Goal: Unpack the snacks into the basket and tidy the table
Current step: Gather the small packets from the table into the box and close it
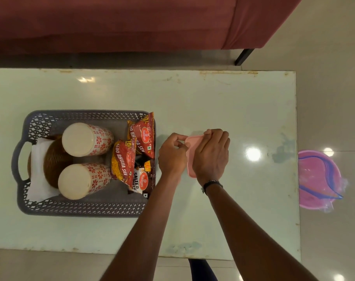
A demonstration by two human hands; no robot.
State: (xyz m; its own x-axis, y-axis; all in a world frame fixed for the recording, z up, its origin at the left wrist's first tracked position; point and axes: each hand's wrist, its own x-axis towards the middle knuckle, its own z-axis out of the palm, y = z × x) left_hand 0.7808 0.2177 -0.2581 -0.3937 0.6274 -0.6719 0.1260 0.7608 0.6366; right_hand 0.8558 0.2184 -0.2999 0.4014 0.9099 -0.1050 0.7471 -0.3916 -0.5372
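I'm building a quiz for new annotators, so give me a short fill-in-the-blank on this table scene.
1. Both hands, the left hand and the right hand, hold a flat object whose colour is ____.
2. The number of patterned cups lying in the grey basket is ____.
3. The snack packets sit at the basket's ____ end.
4. The wristband is worn on the ____ arm.

Missing words: pink; two; right; right
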